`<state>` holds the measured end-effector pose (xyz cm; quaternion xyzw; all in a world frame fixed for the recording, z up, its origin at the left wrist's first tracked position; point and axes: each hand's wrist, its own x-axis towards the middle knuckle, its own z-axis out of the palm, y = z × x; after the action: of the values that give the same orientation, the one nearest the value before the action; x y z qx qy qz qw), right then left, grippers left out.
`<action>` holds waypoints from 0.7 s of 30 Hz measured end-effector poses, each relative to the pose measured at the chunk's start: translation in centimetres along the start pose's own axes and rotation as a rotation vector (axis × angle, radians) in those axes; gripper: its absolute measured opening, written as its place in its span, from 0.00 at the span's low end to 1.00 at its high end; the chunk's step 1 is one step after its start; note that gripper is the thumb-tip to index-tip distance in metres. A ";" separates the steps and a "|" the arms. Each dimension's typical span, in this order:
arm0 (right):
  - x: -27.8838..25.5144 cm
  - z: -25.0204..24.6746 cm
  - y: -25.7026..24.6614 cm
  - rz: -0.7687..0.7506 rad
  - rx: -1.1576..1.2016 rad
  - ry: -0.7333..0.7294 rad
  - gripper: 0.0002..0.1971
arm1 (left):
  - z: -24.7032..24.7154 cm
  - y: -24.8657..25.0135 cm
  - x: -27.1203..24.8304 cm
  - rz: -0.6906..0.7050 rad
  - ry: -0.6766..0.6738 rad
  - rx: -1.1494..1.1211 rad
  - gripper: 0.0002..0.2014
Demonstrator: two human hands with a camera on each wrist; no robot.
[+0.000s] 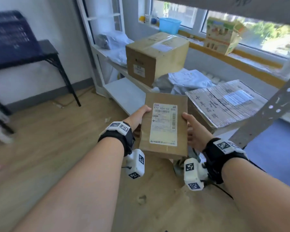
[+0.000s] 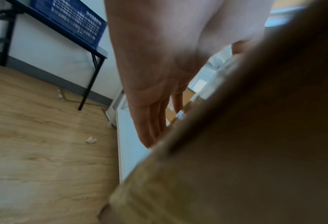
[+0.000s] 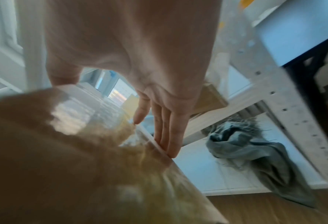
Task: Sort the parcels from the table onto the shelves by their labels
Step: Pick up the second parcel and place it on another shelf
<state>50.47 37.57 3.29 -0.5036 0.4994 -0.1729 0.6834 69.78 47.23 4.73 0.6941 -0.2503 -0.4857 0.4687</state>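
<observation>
I hold a flat brown cardboard parcel (image 1: 164,98) level in front of me, its white shipping label (image 1: 163,124) facing up. My left hand (image 1: 139,118) grips its left edge, thumb on top and fingers underneath. On the right edge my right hand (image 1: 193,129) holds it the same way. The left wrist view shows the left hand (image 2: 155,75) with straight fingers lying under the parcel (image 2: 255,151). The right wrist view shows the right hand (image 3: 140,60) against the parcel (image 3: 63,166). The parcel hangs just before the shelf unit's front edge.
The middle shelf carries a large brown box (image 1: 155,57), grey poly bags (image 1: 187,80) and a flat taped carton (image 1: 224,104). A bare white lower shelf board (image 1: 124,94) lies below. A metal upright (image 1: 266,114) stands right; a black table (image 1: 47,49) with a blue crate (image 1: 10,34) stands left.
</observation>
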 end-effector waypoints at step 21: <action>22.3 29.1 -21.6 -0.159 -0.073 -0.307 0.32 | -33.0 13.9 17.8 0.056 0.259 -0.075 0.26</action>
<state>91.01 26.76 10.35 -0.5866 0.3538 -0.1293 0.7169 108.47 40.33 12.31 0.7257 -0.1884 -0.3877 0.5362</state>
